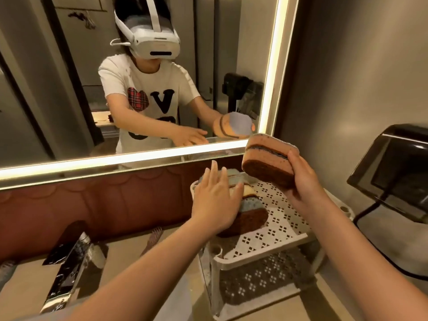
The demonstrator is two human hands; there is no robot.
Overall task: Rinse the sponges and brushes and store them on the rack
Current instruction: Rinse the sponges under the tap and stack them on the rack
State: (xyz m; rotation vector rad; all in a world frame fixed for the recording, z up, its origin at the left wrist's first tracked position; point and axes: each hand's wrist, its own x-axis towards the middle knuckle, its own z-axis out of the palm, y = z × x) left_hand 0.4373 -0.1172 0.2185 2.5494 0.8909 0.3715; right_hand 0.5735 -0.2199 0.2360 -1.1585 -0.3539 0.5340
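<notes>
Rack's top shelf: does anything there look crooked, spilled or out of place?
Nothing looks spilled or damaged. The sponges standing on edge on the rack lean in an uneven row, with the left hand flat against them. The right hand holds another sponge above the rack.

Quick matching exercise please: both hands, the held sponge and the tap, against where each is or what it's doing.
1 left hand
2 right hand
3 held sponge
4 chrome tap

A held in the air over the rack
B left of the rack
C flat on the stacked sponges
D gripping a sponge

Pairs: 1-C, 2-D, 3-A, 4-B
</notes>
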